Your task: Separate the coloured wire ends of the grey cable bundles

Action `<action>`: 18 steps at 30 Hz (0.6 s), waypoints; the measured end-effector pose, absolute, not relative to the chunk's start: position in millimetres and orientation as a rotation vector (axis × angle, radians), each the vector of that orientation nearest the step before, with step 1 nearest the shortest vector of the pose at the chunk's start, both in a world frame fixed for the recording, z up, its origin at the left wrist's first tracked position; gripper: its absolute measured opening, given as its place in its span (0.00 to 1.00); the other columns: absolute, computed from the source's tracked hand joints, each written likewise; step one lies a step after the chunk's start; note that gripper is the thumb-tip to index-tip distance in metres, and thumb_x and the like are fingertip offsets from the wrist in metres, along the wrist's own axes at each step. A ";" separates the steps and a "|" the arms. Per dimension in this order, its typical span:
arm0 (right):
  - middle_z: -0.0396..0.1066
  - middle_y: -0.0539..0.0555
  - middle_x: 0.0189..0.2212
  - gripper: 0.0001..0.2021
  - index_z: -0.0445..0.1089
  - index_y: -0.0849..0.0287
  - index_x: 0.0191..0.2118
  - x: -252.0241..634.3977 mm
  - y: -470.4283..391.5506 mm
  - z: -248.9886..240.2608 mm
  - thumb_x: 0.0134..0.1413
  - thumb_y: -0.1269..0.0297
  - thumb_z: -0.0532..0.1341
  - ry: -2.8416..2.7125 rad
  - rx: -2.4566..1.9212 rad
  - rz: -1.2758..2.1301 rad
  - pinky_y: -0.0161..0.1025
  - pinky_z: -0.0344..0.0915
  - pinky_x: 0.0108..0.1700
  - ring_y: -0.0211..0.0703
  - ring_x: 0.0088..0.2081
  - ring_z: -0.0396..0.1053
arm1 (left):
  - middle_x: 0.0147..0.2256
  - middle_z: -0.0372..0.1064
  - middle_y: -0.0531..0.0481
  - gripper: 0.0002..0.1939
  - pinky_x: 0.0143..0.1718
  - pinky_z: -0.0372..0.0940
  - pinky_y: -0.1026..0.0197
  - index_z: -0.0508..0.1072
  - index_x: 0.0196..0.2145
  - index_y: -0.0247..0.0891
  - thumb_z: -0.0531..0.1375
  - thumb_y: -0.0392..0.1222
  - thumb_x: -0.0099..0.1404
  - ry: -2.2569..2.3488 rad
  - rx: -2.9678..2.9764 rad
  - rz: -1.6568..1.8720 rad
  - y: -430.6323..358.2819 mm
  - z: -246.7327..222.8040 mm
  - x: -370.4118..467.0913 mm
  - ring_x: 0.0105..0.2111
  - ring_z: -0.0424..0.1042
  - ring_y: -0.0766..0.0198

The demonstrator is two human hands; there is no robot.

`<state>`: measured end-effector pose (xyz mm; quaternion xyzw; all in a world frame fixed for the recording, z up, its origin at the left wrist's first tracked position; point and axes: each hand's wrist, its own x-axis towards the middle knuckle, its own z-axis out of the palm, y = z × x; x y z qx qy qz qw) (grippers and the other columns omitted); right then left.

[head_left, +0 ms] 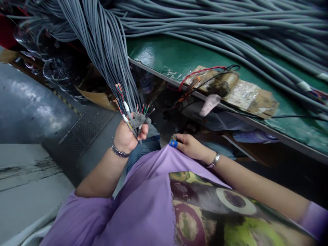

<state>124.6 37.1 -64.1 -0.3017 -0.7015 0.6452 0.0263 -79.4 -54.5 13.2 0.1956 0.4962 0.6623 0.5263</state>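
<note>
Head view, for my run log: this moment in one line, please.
left hand: holding cable ends; right hand: pinching shirt; wires: exposed, coloured; bench: grey cables on top

2 hands (125, 136) (189, 146), 2 wristbands (120, 151) (214, 160), 1 blu wrap (173, 144), 1 tbl (151, 54), many gry cables (102, 44)

The tabletop (159, 56) stretches ahead and to the right, with long cables (205, 27) lying along its far part. Off its left end hangs a cable bundle (97, 44), its cable ends (126, 106) in the left hand (132, 128). To the right of that, below the tabletop's near edge, the right hand (181, 143) has the shirt hem (169, 152) between its fingers. Cardboard (246, 95) lies on the near edge, leads (205, 69) across it. Behind the hanging bundle is a carton (98, 99); farther left sit wrapped coils (61, 73), apparently, though it is dim there.
</note>
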 end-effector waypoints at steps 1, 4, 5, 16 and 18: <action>0.59 0.47 0.21 0.17 0.63 0.58 0.22 123.1 39.7 -67.1 0.44 0.49 0.63 -2.152 -0.978 1.969 0.35 0.54 0.29 0.36 0.25 0.54 | 0.15 0.66 0.56 0.13 0.10 0.51 0.71 0.66 0.23 0.36 0.64 0.47 0.51 1.190 0.464 1.581 -54.0 13.0 -80.0 0.11 0.63 0.72; 0.59 0.48 0.20 0.18 0.63 0.58 0.21 118.2 45.3 -74.5 0.43 0.48 0.62 -2.176 -1.045 1.895 0.36 0.54 0.28 0.37 0.25 0.54 | 0.15 0.65 0.57 0.13 0.10 0.51 0.71 0.67 0.24 0.35 0.64 0.47 0.52 1.188 0.465 1.574 -51.6 13.3 -80.8 0.11 0.62 0.72; 0.60 0.48 0.19 0.18 0.63 0.58 0.21 116.8 46.4 -76.7 0.43 0.48 0.62 -2.201 -1.056 1.862 0.36 0.54 0.28 0.37 0.25 0.55 | 0.15 0.65 0.57 0.13 0.10 0.51 0.71 0.67 0.24 0.35 0.64 0.47 0.52 1.181 0.466 1.572 -50.8 13.5 -80.7 0.11 0.62 0.72; 0.59 0.47 0.17 0.15 0.58 0.57 0.19 119.2 55.7 -109.6 0.47 0.54 0.58 -2.460 -1.215 1.542 0.36 0.50 0.26 0.36 0.22 0.54 | 0.16 0.67 0.56 0.13 0.10 0.50 0.72 0.70 0.25 0.35 0.65 0.47 0.50 1.112 0.452 1.577 -45.7 15.1 -76.1 0.12 0.63 0.72; 0.58 0.47 0.17 0.16 0.59 0.58 0.20 120.6 55.3 -113.3 0.46 0.51 0.58 -2.453 -1.211 1.627 0.36 0.50 0.26 0.35 0.22 0.53 | 0.16 0.66 0.56 0.14 0.11 0.50 0.72 0.70 0.25 0.35 0.65 0.48 0.50 1.123 0.442 1.589 -42.3 17.2 -68.9 0.12 0.62 0.72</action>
